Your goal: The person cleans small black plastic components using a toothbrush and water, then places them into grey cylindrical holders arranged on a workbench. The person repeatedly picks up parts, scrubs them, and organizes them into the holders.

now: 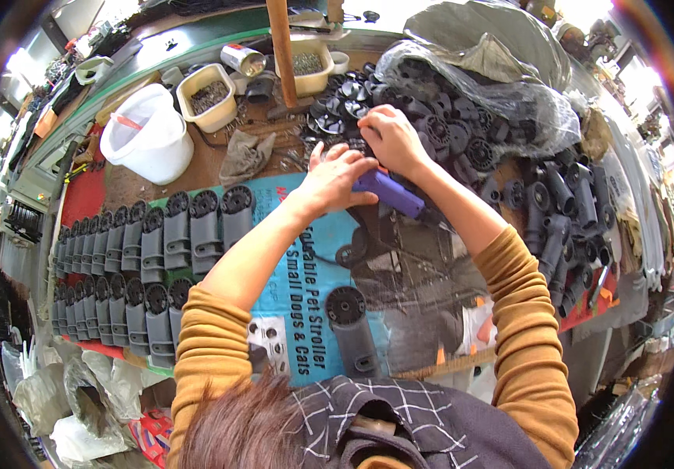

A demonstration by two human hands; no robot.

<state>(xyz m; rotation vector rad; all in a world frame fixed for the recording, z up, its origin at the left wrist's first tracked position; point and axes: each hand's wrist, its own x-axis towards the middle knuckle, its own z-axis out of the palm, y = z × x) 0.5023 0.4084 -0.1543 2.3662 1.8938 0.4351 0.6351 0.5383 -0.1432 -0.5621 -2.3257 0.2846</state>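
My left hand [337, 178] is at the far middle of the bench, its thumb and fingers around the left end of a long purple block [391, 192]. What the block is, I cannot make out. Just beyond it, my right hand [391, 139] has its fingers curled together at the edge of a heap of black round parts [342, 109]; anything inside them is hidden. Nearer to me, a single grey tubular part with a round black head [350, 328] lies on a blue printed sheet [282, 273].
Two rows of similar grey parts [176, 230] stand at the left. Behind are a white bucket [149, 144], cream tubs of small hardware [216, 116], a can [241, 59] and a wooden post [280, 47]. Clear plastic [540, 117] covers part of the heap; dark tubes [559, 191] lie right.
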